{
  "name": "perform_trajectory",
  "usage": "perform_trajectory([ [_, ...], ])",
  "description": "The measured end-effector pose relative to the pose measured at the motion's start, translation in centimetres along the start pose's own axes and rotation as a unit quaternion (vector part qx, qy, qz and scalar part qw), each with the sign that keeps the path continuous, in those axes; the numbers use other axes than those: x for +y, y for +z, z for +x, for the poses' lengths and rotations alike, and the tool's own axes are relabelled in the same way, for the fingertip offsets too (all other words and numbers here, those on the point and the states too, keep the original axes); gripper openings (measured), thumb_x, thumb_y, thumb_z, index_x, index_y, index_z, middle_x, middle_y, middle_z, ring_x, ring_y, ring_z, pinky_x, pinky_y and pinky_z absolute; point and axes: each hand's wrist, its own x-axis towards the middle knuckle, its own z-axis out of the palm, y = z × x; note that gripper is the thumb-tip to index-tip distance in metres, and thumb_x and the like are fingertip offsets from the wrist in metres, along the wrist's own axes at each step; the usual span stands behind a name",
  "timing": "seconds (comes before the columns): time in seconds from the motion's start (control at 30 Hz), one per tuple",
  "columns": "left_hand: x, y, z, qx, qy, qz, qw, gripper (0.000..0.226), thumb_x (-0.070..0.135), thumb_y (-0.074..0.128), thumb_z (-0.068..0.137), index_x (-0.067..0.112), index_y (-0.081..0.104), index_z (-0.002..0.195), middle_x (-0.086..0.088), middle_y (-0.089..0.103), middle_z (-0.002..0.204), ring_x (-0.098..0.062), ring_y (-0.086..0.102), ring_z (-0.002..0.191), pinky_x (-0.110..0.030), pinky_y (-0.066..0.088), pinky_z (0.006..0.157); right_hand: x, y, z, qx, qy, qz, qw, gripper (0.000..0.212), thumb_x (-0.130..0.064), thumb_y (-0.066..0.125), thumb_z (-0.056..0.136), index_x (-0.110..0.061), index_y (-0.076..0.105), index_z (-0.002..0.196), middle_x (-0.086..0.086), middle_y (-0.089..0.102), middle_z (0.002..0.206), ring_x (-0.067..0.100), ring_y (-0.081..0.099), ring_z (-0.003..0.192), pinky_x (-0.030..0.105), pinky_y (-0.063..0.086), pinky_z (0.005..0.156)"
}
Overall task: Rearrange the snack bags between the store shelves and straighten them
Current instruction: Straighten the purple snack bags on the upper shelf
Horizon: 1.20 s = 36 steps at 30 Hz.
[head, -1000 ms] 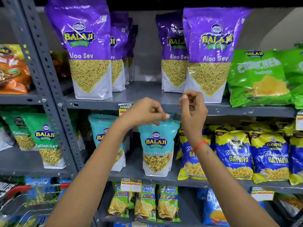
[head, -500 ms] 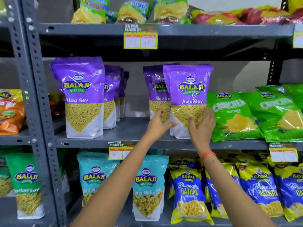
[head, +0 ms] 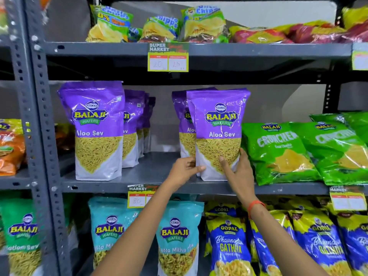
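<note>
A purple Aloo Sev bag [head: 218, 124] stands upright at the front of the middle shelf [head: 151, 186]. My left hand [head: 184, 169] grips its lower left edge. My right hand [head: 238, 168] clasps its lower right side, thumb across the front. A second purple bag [head: 182, 120] stands just behind it. Further left stands another Aloo Sev bag [head: 97, 128] with a row of purple bags [head: 137, 124] behind it.
Green Crunchex bags [head: 278, 152] lean right beside my right hand. Teal Balaji bags [head: 177, 236] and blue Gopal Gathiya bags [head: 229, 246] fill the shelf below. Chip bags [head: 203, 24] lie on the top shelf. A grey upright post [head: 39, 116] bounds the left side.
My view has tilted upward from the lower shelf. Both hands rose from the teal bag's top to the purple Aloo Sev bag and closed around its lower sides.
</note>
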Motion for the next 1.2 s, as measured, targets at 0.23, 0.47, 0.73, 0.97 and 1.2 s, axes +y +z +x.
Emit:
perform_trajectory([
  [0.23,-1.1,-4.2,-1.3,0.055,0.005,-0.019,0.998,0.027,0.006,0.073,0.077,0.000,0.067,0.102,-0.010,0.069,0.102,0.004,0.067,0.077,-0.008,0.051,0.067,-2.0,2.7,-1.5,-0.036,-0.025,0.027,0.999,0.080,-0.050,0.069,0.075,-0.014,0.036,0.139,0.012,0.053,0.136,0.031,0.051,0.124,0.045,0.045,0.100],
  [0.47,-1.7,-5.9,-1.6,0.077,-0.004,-0.004,0.997,0.036,0.006,0.070,0.079,-0.002,0.062,0.113,-0.007,0.064,0.110,-0.006,0.062,0.089,-0.003,0.050,0.067,-2.6,5.0,-2.2,-0.047,-0.008,0.031,0.998,0.080,-0.041,0.071,0.078,-0.014,0.032,0.143,0.014,0.052,0.136,0.032,0.047,0.126,0.044,0.043,0.101],
  [0.73,-2.0,-6.3,-1.5,0.060,-0.014,0.002,0.998,0.042,0.010,0.068,0.082,-0.004,0.058,0.120,-0.016,0.063,0.123,-0.018,0.060,0.113,-0.005,0.050,0.076,-2.2,4.9,-2.4,-0.041,0.004,0.057,0.997,0.074,-0.037,0.074,0.076,-0.019,0.038,0.138,0.009,0.052,0.137,0.028,0.049,0.126,0.047,0.046,0.101],
  [0.97,-1.5,-5.9,-1.4,0.043,-0.021,-0.003,0.999,0.039,0.010,0.068,0.082,-0.002,0.060,0.118,-0.013,0.066,0.119,-0.013,0.061,0.105,-0.004,0.049,0.072,-1.8,4.1,-2.2,-0.037,0.005,0.078,0.996,0.065,-0.028,0.076,0.077,-0.017,0.044,0.132,0.008,0.055,0.134,0.027,0.054,0.120,0.047,0.048,0.099],
  [1.2,-1.7,-5.1,-1.3,0.054,-0.021,-0.008,0.998,0.039,0.013,0.072,0.080,0.001,0.063,0.116,-0.014,0.068,0.118,-0.015,0.064,0.105,-0.008,0.052,0.080,-1.6,3.3,-2.1,-0.039,0.006,0.085,0.996,0.063,-0.026,0.075,0.077,-0.019,0.044,0.131,0.009,0.056,0.134,0.027,0.055,0.120,0.049,0.048,0.099],
])
